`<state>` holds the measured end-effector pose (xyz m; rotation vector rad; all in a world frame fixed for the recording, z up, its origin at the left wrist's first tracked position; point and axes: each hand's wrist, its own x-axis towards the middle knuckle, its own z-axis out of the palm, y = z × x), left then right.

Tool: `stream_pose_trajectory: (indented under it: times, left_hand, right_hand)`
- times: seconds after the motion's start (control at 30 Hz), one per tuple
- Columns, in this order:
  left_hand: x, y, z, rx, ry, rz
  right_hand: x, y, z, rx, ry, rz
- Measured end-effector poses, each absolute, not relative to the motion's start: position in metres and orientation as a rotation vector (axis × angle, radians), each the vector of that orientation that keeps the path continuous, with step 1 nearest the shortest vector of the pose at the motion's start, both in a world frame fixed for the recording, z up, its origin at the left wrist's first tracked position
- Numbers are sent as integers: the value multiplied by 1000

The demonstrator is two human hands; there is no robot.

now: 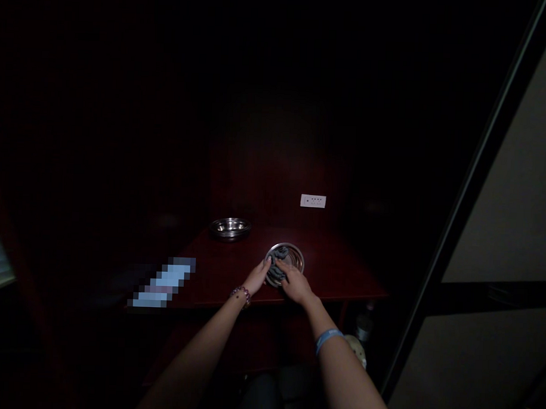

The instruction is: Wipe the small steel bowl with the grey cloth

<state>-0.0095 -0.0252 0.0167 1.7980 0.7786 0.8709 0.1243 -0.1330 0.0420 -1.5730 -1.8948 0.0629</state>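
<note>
A round metal plate (300,264) is tilted up above the front of a dark red desk (337,275). My left hand (256,278) grips its left rim, thumb on the inner side. Against the plate's inside lies a bunched grey cloth (278,254), and my right hand (293,281) presses on it with the fingers. A stack of shiny metal plates (230,228) rests further back on the desk, to the left.
A white socket panel (313,201) is on the back wall. A blurred-out bright rectangle (163,284) lies at the desk's left. Below the right edge are a clear bottle (363,327) and a pale rounded object (356,349). A sliding door frame (471,175) runs along the right.
</note>
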Motion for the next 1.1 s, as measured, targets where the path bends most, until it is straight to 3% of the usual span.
stream_pose_trajectory:
  times: [0.3, 0.63, 0.77, 0.87, 1.1]
  left_hand:
    - [-10, -26, 18, 1733, 754, 939]
    - [-9, -25, 17, 1736, 725, 973]
    - [-7, -20, 14, 1709, 603, 1093]
    - [-6, -17, 13, 1704, 613, 1107]
    - [-5, -14, 12, 1709, 638, 1133]
  right_hand:
    - [122, -135, 53, -1842, -1826, 39]
    - [117, -150, 74, -2023, -1674, -376]
    - [135, -149, 76, -1894, -1290, -55]
    - [157, -146, 72, -1508, -999, 299]
    - [191, -143, 56, -1237, -524, 478]
